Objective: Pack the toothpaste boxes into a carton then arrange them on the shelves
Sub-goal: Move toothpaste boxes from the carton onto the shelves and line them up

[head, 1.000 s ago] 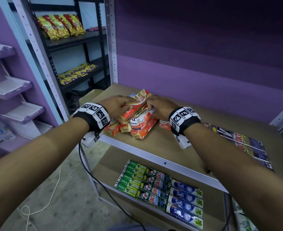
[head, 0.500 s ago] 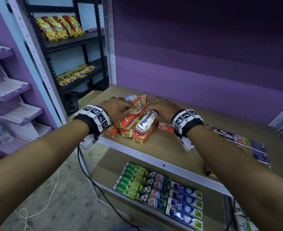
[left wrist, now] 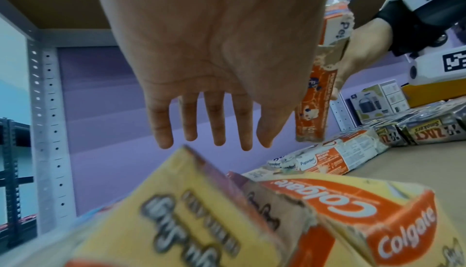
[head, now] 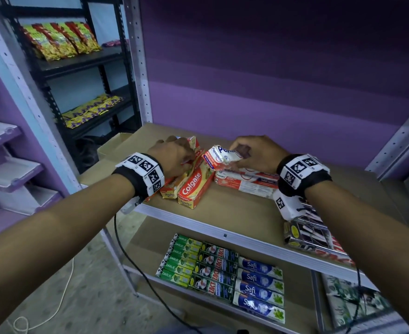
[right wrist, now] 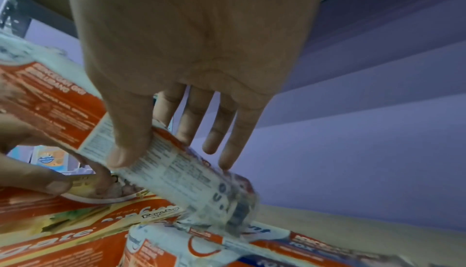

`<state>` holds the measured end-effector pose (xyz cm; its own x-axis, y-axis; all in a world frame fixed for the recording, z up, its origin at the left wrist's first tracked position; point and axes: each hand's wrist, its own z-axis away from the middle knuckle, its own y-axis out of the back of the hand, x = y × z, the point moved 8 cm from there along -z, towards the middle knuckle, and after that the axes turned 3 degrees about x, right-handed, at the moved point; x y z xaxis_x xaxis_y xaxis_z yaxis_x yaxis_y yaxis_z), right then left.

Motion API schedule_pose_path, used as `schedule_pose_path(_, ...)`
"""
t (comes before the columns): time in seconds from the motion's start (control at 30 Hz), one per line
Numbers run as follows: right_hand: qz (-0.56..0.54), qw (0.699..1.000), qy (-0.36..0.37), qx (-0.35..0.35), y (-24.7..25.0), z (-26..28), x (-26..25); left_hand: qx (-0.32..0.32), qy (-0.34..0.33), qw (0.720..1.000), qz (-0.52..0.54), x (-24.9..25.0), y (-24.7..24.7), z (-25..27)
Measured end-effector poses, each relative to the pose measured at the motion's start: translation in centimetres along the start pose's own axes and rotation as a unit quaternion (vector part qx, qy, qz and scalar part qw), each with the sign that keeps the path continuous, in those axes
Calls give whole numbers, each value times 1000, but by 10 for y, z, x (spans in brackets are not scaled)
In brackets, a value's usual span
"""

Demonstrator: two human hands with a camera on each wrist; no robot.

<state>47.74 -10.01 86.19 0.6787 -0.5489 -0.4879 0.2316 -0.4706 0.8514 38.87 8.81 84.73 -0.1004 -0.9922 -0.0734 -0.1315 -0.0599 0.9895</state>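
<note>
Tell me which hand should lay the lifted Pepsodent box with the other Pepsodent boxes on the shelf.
Right. The right hand already grips the lifted Pepsodent box, directly above the flat Pepsodent boxes. The left hand is over the Colgate pile, farther away.

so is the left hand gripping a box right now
No: in the left wrist view the left hand hovers with straight, spread fingers above the Colgate boxes, holding nothing.
</note>
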Motion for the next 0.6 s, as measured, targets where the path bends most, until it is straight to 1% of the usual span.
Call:
schedule_pose_path(0.1,-7,999,-35,-10,11,22,10,9,-19,1000,-6,14,5,-9)
schedule_pose_path(0.2,-10,998,-63,-23,12,41,18,3,-37,999,-14,27,8,-17)
schedule_pose_path(0.27,28,996,-73,-35,11,51,19,-5,-47,999,-15,33,9,-20)
schedule_pose_path(0.4,119,989,-64,-57,9,63,8,-18,-60,998,-10,43,9,-26)
schedule_pose_path(0.6,241,964,-86,-68,-6,70,11,-58,-69,996,16,47,-3,-33)
